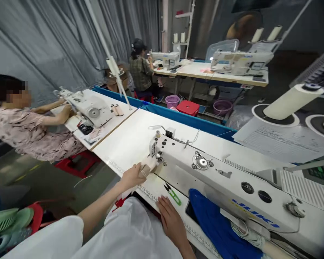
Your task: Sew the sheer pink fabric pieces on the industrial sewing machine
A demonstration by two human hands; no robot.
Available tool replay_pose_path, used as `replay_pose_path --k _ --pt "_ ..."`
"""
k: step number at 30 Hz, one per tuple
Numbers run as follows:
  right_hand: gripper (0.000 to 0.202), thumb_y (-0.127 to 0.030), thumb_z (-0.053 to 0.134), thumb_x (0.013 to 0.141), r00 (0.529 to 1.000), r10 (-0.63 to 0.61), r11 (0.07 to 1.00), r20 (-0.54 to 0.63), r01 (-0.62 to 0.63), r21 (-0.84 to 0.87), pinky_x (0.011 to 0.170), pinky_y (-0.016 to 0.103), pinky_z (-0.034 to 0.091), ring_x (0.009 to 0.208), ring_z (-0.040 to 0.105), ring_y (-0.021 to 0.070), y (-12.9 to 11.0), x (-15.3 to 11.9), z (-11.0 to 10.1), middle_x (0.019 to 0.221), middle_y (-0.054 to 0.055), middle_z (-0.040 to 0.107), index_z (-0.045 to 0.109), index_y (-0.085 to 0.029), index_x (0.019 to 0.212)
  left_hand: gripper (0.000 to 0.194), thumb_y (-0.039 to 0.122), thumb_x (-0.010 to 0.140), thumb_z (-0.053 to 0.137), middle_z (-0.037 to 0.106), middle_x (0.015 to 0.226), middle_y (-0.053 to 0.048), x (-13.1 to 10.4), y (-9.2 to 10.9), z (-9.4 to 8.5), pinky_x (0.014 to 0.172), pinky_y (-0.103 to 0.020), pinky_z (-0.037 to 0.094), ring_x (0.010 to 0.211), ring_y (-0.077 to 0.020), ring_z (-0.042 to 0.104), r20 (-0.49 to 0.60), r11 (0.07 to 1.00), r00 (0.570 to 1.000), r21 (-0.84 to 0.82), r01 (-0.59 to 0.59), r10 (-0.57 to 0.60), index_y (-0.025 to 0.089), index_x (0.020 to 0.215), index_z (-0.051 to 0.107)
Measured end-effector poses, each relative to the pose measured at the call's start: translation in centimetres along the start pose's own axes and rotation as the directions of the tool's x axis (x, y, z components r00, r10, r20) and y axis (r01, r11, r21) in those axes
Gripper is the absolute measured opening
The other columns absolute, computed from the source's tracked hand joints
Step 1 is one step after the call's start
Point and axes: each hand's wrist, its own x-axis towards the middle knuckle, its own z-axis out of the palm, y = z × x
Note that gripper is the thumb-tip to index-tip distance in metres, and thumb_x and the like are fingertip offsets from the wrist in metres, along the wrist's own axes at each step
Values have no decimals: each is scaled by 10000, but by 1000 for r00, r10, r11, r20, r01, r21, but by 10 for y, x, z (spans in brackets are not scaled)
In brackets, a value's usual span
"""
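A white sewing machine (pixel 205 180) stretches across the table from the centre to the lower right. My left hand (pixel 135 176) is closed on a pale piece of fabric (pixel 149 163) at the machine's needle end. My right hand (pixel 170 217) lies at the table's front edge with its fingers stretched out, holding nothing. Just beyond its fingertips are green-handled thread snips (pixel 173 194) on the white table. Blue cloth (pixel 216 223) lies to the right of that hand, in front of the machine. The needle is hidden behind the machine head.
On the left, a person (pixel 35 126) works at another sewing machine (pixel 89 108). Further back, another person (pixel 140 68) sits at a machine. A blue cloth trough (pixel 175 118) runs behind my table. Thread cones (pixel 294 102) and a written sheet (pixel 283 140) stand at the right.
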Motion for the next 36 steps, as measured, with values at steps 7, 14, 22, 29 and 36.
replay_pose_path --k 7,14,22,29,36 --pt "552 -68 474 904 995 -40 997 86 46 -66 986 349 565 1239 576 230 7 7 -3 1349 58 595 448 -181 1444 909 482 664 720 599 1220 -114 43 -35 -24 741 -345 468 1010 -321 630 203 979 967 -163 -122 154 247 1441 311" --pt "517 -212 583 916 999 -50 993 -7 48 -107 880 311 614 1086 679 245 11 6 1 1198 66 693 489 -214 1424 507 470 639 748 626 1039 -38 56 -61 -20 603 -301 407 796 -248 628 133 944 953 -230 -236 271 257 1045 530" --pt "260 -111 569 903 937 124 992 -327 -111 59 706 289 582 873 685 188 -60 113 32 964 71 700 622 -259 1110 729 423 697 783 587 1294 -73 42 -79 -9 876 -330 511 1155 -291 577 62 539 852 -797 -271 519 232 1322 459" --pt "143 -136 512 949 884 57 981 -465 -136 -138 714 271 542 844 655 164 -72 147 58 937 65 668 588 -209 1046 696 340 717 755 621 1184 -82 25 -81 17 873 -366 515 1095 -282 598 -58 330 821 -898 -291 568 196 1317 433" --pt "215 -39 440 915 914 -111 690 -390 -212 -692 526 281 400 654 626 159 -84 137 62 832 74 694 617 -159 944 488 282 716 685 636 1044 -30 19 -71 32 778 -328 493 924 -230 618 -268 448 800 -713 -539 537 206 1134 445"
